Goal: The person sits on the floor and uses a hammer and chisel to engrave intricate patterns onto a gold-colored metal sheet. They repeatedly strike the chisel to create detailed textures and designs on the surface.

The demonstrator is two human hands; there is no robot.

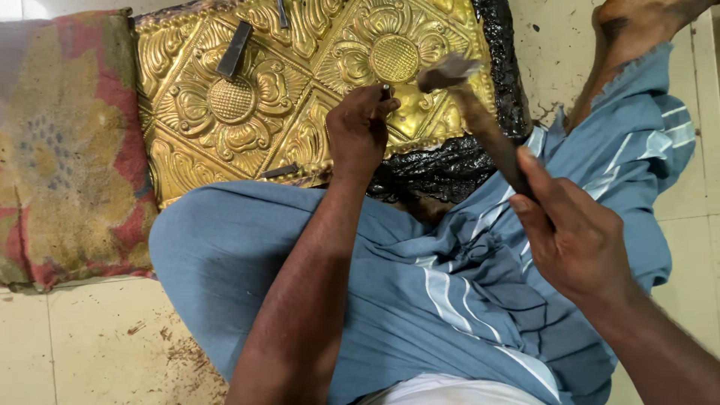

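Observation:
A golden embossed metal sheet (247,97) with flower patterns lies on a black pitch bed (450,161) on the floor. My left hand (358,131) is closed around a small metal punch (385,91), whose tip rests on the sheet near the right flower. My right hand (574,232) grips the wooden handle of a hammer (450,71). The hammer's blurred head hovers just right of the punch top.
A dark metal tool (234,49) lies on the sheet at upper left, another (279,172) near its lower edge. A worn red and yellow cushion (60,150) sits to the left. My blue-clothed legs (420,277) fill the foreground; a bare foot (630,26) is at upper right.

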